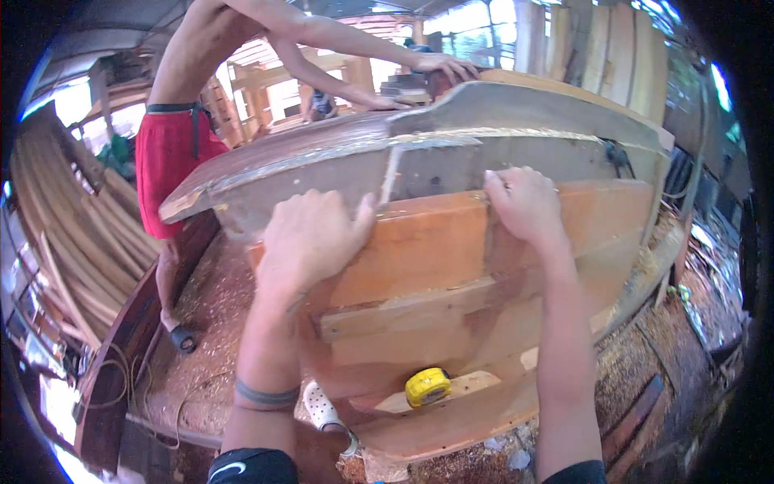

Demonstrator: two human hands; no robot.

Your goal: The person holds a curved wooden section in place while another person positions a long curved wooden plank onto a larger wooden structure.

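My left hand (316,235) is closed over the upper edge of an orange-brown wooden plank (427,254), near its left end, with the thumb pointing up. Further right, my right hand (526,203) curls over the same edge, its fingertips partly hidden. The plank stands on edge above other planks (403,343) of a wooden boat hull. Just behind it rises a weathered grey board (322,173) with a rough, splintered top. Below and between my forearms, a yellow tape measure (428,387) rests on a pale wooden piece; neither hand touches it.
Across the grey boards, a co-worker in red shorts (165,165) leans with both hands on the top. Curved planks (76,210) are stacked at left. A thin cord (121,379) hangs at lower left. Wood shavings (222,323) cover the floor. Tall boards (605,48) stand at back right.
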